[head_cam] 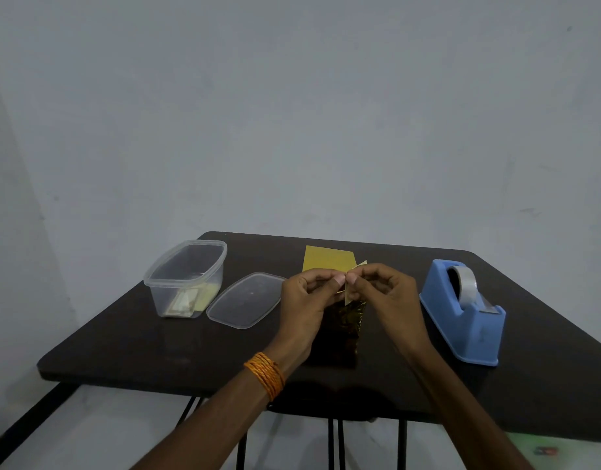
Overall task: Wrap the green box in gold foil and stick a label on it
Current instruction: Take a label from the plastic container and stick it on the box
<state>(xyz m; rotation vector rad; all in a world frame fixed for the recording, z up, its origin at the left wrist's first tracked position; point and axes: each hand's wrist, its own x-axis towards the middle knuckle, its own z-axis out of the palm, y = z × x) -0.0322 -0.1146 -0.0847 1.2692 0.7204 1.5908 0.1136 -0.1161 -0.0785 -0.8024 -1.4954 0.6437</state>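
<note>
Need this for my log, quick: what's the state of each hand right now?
Left hand: closed, pinching the small pale label.
Right hand: closed, pinching the same label.

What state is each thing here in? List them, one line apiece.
Clear plastic tub: open, lid off, paper pieces inside.
Clear oval lid: lying flat beside the tub.
Gold-foil-wrapped box: lying on the dark table.
Yellow paper sheet: flat, behind the box.
Small pale label: held up, not yet stuck on.
Left hand: pinches that label.
Right hand: pinches it too.
Blue tape dispenser: upright, roll loaded.
</note>
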